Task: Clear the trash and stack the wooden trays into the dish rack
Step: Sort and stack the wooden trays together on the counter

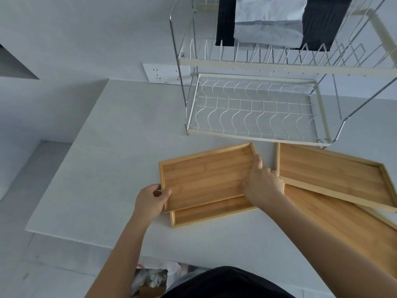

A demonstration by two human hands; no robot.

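A small wooden tray (204, 175) was gripped by both hands: the left hand (151, 201) closed on its 8 o'clock corner, the right hand (263, 182) on its 3 o'clock edge. It lay over a second tray (212, 214) on the white desk (107, 168). Two larger trays (335, 175) overlapped at 3 o'clock. The dish rack (255, 108) stood at 12 o'clock.

two-tier wire dish rack (255, 108) at back of white countertop (96, 168). before it, small bamboo tray (204, 179) on another (210, 214); right, two larger overlapping trays (335, 175).
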